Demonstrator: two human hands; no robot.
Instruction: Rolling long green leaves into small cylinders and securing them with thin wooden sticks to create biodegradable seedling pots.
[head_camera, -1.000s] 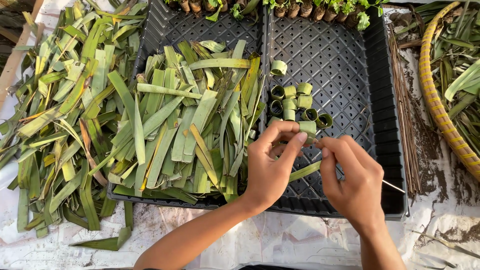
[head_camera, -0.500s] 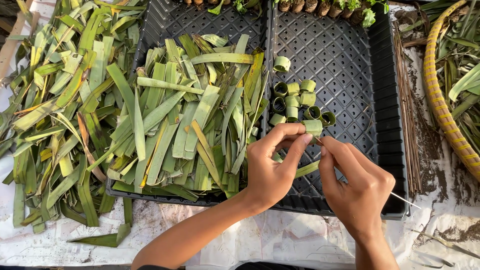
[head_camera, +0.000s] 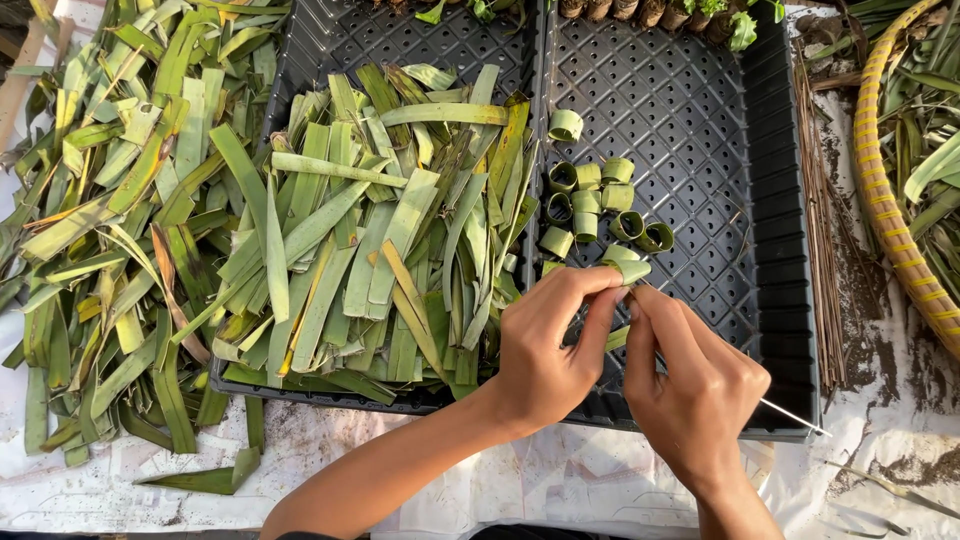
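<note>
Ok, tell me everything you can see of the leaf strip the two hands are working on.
The leaf strip is a flat, pale green band, bent over at its top between the fingertips of the left hand and the right hand. Its darker lower end shows between the hands. It is held above the black perforated tray, just below the finished leaf rings.

Bright, even daylight — soft shadows, sharp focus throughout.
</note>
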